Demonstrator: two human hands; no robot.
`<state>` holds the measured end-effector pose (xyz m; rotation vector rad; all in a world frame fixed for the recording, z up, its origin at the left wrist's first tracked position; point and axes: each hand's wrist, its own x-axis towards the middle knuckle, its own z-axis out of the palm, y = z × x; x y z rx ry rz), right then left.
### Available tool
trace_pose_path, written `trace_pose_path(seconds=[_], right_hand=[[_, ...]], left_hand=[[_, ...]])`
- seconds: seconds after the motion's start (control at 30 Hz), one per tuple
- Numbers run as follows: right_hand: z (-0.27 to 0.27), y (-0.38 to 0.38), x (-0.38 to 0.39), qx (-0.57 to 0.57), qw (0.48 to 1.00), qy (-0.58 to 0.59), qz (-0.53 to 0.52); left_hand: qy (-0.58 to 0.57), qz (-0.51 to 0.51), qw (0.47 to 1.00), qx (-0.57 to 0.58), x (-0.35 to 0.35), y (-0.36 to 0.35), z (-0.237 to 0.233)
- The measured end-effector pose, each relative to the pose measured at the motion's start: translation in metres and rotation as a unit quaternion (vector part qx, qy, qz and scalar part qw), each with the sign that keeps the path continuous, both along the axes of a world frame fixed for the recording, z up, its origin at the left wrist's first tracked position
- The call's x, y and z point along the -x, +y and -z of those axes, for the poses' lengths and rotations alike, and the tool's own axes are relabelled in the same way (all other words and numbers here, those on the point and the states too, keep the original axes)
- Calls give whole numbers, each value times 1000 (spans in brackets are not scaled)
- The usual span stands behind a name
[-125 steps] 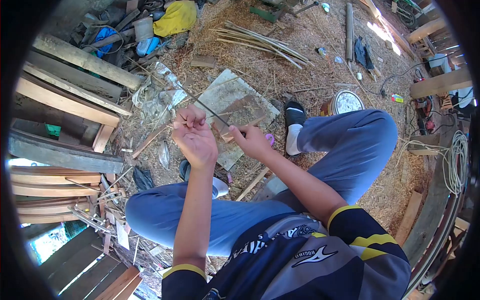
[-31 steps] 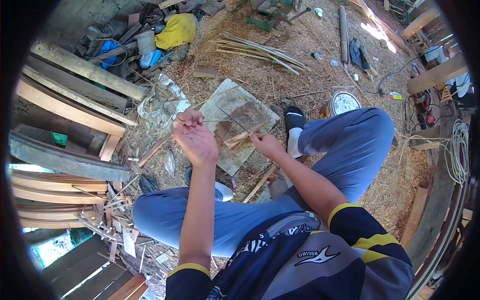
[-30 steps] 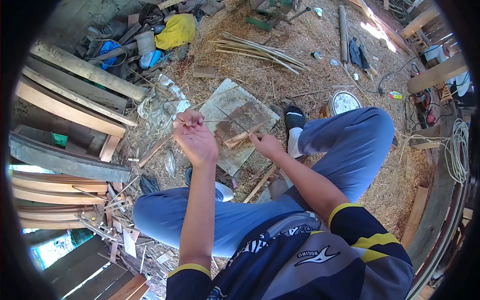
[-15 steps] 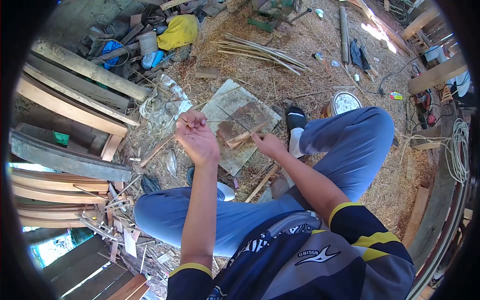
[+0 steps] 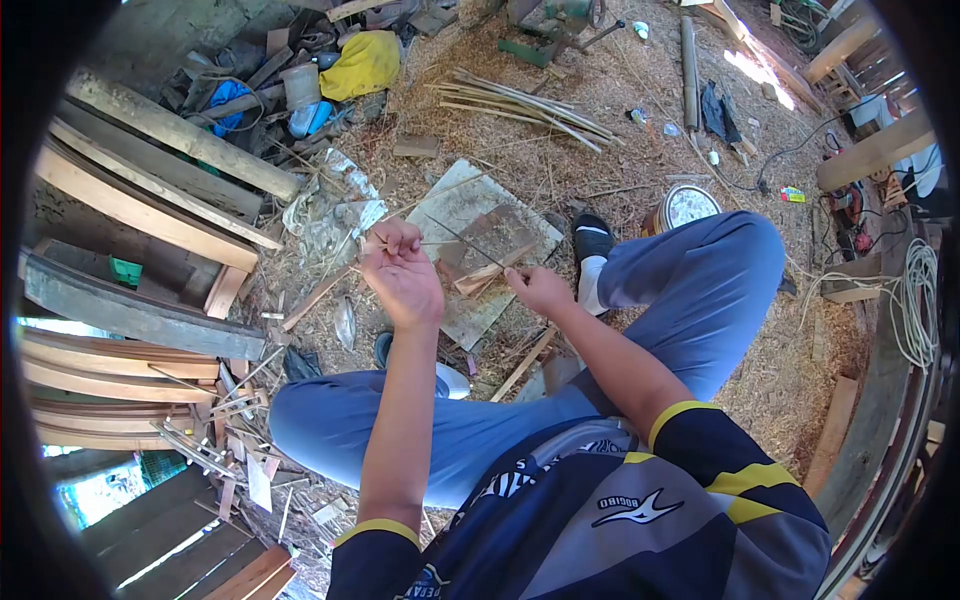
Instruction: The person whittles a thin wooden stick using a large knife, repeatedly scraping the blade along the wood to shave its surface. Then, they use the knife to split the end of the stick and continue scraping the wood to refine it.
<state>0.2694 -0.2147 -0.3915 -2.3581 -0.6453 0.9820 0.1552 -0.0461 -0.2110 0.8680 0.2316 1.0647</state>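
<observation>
My left hand (image 5: pixel 402 275) is raised palm up, its fingers curled around a thin pale wooden stick (image 5: pixel 440 242) that points right. To its right, my right hand (image 5: pixel 542 291) is closed on the near end of a long, narrow dark tool (image 5: pixel 463 237). Whether that tool is a blade or a file is too fine to tell. The tool slants up and left, passing close to the stick. Below both hands lie a brown wooden block (image 5: pixel 497 240) and a pale flat board (image 5: pixel 455 185) on the ground.
Wood shavings cover the ground. A bundle of long sticks (image 5: pixel 530 108) lies farther off. A lidded bucket (image 5: pixel 690 206) stands by my right knee. Curved timbers (image 5: pixel 140 215) are stacked at left, near crumpled clear plastic (image 5: pixel 335 200). Coiled rope (image 5: pixel 915 300) hangs at right.
My left hand has shifted slightly right, and the dark tool's tip has moved a little up and left. Both hands keep their grip.
</observation>
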Motion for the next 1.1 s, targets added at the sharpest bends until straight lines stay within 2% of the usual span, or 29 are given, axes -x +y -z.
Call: trace_pose_path(seconds=[0.37, 0.8, 1.0, 1.1], right_hand=[[-26, 7, 10, -49, 999, 7, -4], [-16, -1, 4, -18, 999, 30, 11], [-12, 3, 12, -59, 998, -16, 17], [-18, 0, 7, -31, 999, 19, 17]], left_hand=[[5, 11, 1000, -19, 1, -7, -1], [7, 10, 1000, -14, -2, -6, -6], [16, 10, 1000, -21, 0, -7, -4], [12, 8, 1000, -11, -1, -5, -5]])
